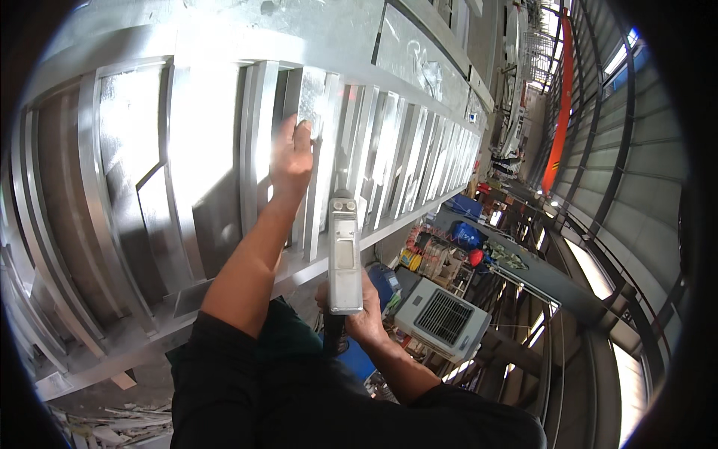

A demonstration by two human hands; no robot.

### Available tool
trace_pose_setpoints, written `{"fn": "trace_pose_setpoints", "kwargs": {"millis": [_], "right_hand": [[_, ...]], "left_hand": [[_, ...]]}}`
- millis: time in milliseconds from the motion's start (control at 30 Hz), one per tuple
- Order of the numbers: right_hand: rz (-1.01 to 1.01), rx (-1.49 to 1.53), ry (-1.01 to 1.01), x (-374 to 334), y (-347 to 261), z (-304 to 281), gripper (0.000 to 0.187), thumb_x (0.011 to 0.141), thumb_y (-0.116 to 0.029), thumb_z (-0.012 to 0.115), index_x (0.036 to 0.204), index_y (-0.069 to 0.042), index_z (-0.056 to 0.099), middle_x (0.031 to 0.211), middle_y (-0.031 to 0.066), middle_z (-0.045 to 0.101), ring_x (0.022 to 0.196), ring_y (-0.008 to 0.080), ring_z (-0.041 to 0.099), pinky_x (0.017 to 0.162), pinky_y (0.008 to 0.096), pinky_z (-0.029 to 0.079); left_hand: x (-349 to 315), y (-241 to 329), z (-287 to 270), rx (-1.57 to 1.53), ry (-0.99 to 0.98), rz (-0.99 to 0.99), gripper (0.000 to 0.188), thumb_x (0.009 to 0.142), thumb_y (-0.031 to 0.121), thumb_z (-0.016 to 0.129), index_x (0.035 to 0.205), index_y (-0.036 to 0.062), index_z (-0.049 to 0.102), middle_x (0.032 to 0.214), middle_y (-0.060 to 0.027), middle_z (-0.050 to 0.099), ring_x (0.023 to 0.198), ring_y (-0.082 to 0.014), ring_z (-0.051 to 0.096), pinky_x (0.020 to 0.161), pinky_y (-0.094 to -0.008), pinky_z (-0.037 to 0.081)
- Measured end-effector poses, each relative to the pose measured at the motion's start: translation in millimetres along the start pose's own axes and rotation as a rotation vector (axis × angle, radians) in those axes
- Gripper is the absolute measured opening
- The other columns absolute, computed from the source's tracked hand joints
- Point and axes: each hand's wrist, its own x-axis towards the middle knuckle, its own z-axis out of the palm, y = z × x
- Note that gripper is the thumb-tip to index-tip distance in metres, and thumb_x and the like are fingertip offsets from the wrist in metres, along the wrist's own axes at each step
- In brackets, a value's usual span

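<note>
My left hand (291,157) rests flat against a vertical bar of a large galvanised steel frame (202,172), fingers stretched up along the metal. My right hand (360,310) grips the dark handle of a long grey hand-held tool (345,254), whose flat rectangular body points up toward the bars just right of my left hand. The frame has many upright slats running away to the right. Both forearms come in from the lower edge, in dark sleeves.
A white boxy machine with a grille (443,318) stands to the lower right. Beyond it are blue and red items and cable coils (449,251). Metal scraps (112,423) lie on the floor at lower left. An orange beam (561,105) and corrugated wall are at right.
</note>
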Motion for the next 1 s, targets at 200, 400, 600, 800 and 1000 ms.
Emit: {"fn": "trace_pose_setpoints", "kwargs": {"millis": [200,400,600,800,1000], "right_hand": [[0.052,-0.004,-0.036,-6,7,0,0.034,0.099,-0.031,0.057,0.115,-0.001,0.051,0.084,0.0068,0.063,0.073,0.0134,0.06,0.066,0.0284,0.051],[0.043,-0.011,-0.065,4,12,9,0.031,0.1,-0.023,0.055,0.121,-0.001,0.05,0.084,0.0067,0.063,0.074,0.0133,0.059,0.068,0.0283,0.051],[0.047,0.012,-0.056,17,4,18,0.047,0.1,-0.042,0.055,0.119,0.001,0.05,0.08,0.006,0.062,0.072,0.013,0.059,0.066,0.0282,0.051],[0.11,0.065,-0.122,25,-5,15,0.067,0.097,-0.054,0.057,0.136,0.0,0.048,0.096,0.0055,0.062,0.083,0.0109,0.059,0.073,0.0278,0.051],[0.106,0.08,-0.099,28,-4,19,0.066,0.097,-0.055,0.056,0.132,-0.001,0.048,0.091,0.0042,0.061,0.079,0.0107,0.059,0.071,0.0272,0.05]], "left_hand": [[-19,17,-5,0.357,0.015,0.013,0.043,0.101,0.014,0.048,0.141,-0.0015,0.047,0.106,-0.0174,0.067,0.093,-0.0264,0.066,0.086,-0.036,0.052],[-38,67,-40,0.861,-0.086,0.566,0.039,0.085,-0.005,0.056,0.125,-0.0063,0.055,0.129,-0.0243,0.059,0.12,-0.0386,0.057,0.096,-0.0474,0.05],[-3,78,-64,1.166,-0.134,0.836,0.026,0.095,0.009,0.054,0.119,0.0106,0.064,0.127,-0.0036,0.066,0.141,-0.0267,0.041,0.12,-0.0567,0.023],[1,56,-64,1.074,-0.259,0.775,0.045,0.095,-0.003,0.047,0.137,0.013,0.049,0.126,-0.0043,0.067,0.146,-0.0197,0.033,0.121,-0.0557,0.02],[0,54,-63,0.925,-0.243,0.738,0.055,0.087,-0.009,0.048,0.138,0.0099,0.046,0.114,-0.0104,0.069,0.144,-0.0199,0.037,0.119,-0.0567,0.023]]}}
